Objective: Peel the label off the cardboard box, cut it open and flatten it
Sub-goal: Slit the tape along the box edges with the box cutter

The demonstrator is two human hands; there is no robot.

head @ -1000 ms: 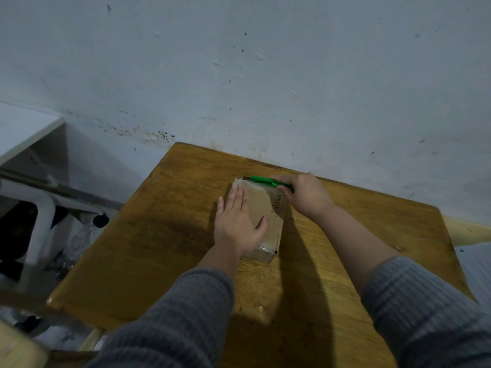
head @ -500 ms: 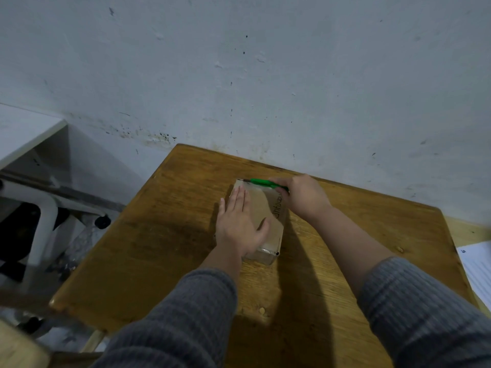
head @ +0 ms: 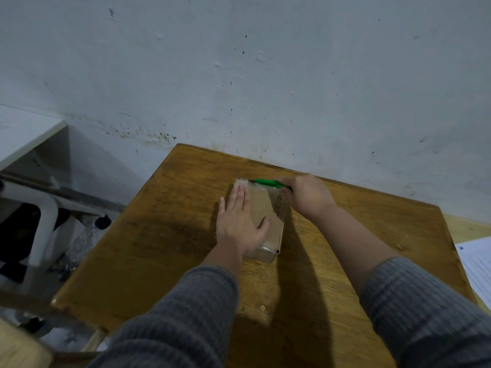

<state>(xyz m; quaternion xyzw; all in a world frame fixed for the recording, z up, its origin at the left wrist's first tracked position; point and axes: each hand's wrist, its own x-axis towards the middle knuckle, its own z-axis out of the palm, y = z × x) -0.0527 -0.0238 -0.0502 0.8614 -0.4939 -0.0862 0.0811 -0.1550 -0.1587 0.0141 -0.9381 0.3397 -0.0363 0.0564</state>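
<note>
Grey ribbed knit sleeves [head: 186,309] on both arms, pushed up forearms; hands bare.

Black handwriting on cardboard box [head: 268,208] top, along its 3 o'clock edge; letters too small and blurred to read.

Closed taped cardboard box [head: 268,208] flat on table [head: 164,235]

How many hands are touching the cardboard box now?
2. The left hand lies flat on top of the cardboard box. The right hand holds the green cutter at the box's far edge, touching its far right corner.
</note>
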